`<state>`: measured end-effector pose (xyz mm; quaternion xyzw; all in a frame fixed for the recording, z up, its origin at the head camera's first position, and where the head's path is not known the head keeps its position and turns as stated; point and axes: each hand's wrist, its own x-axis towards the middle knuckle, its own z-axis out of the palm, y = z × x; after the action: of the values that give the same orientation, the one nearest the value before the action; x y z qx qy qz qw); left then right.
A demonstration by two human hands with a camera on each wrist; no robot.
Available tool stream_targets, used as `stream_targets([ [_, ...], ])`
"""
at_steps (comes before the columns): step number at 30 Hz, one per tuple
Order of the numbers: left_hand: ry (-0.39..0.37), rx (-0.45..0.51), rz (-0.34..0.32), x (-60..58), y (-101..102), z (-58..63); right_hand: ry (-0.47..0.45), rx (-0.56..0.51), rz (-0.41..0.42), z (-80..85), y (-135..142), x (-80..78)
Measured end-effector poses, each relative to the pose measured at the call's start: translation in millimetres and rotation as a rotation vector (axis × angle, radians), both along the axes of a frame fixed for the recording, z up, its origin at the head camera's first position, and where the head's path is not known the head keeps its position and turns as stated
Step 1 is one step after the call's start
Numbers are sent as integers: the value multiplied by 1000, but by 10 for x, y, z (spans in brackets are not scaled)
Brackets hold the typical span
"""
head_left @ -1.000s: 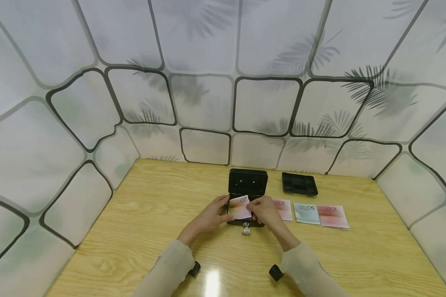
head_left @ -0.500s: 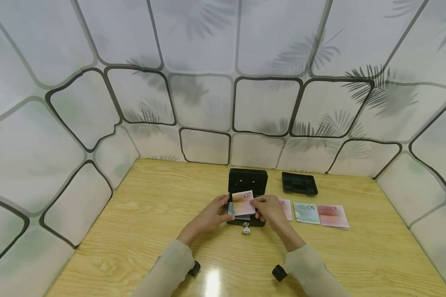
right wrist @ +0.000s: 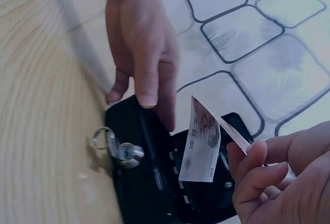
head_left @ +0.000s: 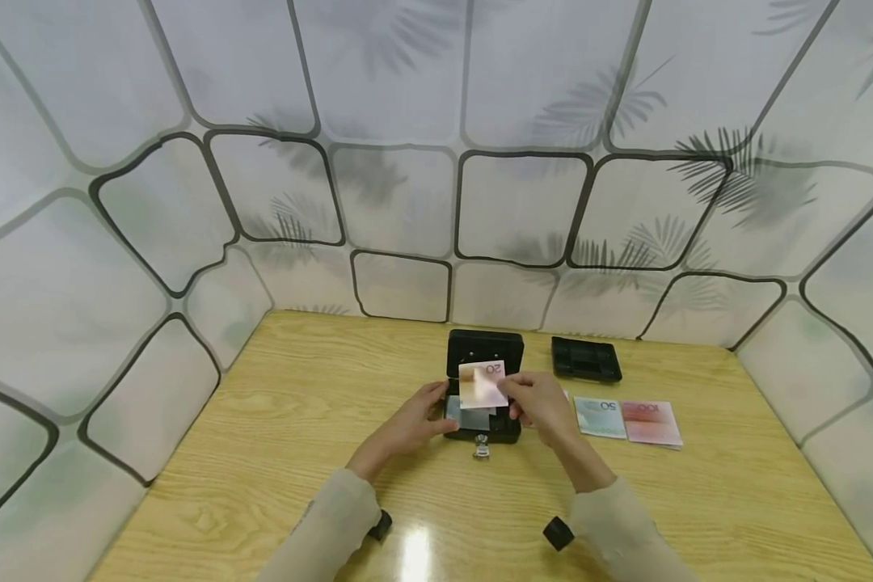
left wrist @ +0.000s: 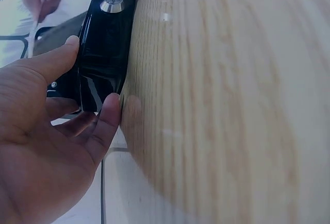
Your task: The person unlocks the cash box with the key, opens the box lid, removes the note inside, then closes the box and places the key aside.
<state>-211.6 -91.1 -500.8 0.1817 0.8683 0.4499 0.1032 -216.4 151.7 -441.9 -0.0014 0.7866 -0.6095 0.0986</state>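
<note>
A black cash box [head_left: 505, 432] stands with its lid raised, a key [head_left: 482, 447] in its front lock. My left hand [head_left: 411, 420] grips its left side; in the left wrist view the thumb lies over the rim and the fingers are on the outer wall. My right hand [head_left: 544, 404] pinches the right edge of a folded pink-brown 20 banknote [head_left: 480, 386], raised above the box in front of the lid. The right wrist view shows this banknote [right wrist: 201, 152] hanging partly unfolded. A flat grey-blue piece [head_left: 469, 415], its kind unclear, lies inside the box.
Right of the box lie greenish 50 banknotes [head_left: 600, 419] and red 100 banknotes [head_left: 652, 424]. Another pink bundle is mostly hidden behind my right hand. A black compartment tray [head_left: 586, 360] sits at the back right of the wooden table [head_left: 298, 388]. A patterned cloth wall [head_left: 400, 287] rises behind.
My right hand has lifted the 20 banknote up and to the right, out of the box, uncovering the grey-blue piece. The left hand has stayed on the box.
</note>
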Motion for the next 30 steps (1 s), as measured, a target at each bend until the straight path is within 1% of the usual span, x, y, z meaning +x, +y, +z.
stream_targets([
  [7, 15, 1, -4, -15, -1, -16, 21, -64, 4, 178, 177, 43],
  [12, 11, -11, -4, -27, -2, -25, 21, -77, -8, 294, 331, 88],
  [15, 2, -11, -2, -29, -2, -31, 25, -60, -14, 342, 435, 119],
  [22, 5, -22, -1, -5, 4, -17, 23, -12, -15, 369, 726, 204],
  [30, -5, -14, 8, 12, 9, -10, 1, 33, -20, 377, 1023, 343],
])
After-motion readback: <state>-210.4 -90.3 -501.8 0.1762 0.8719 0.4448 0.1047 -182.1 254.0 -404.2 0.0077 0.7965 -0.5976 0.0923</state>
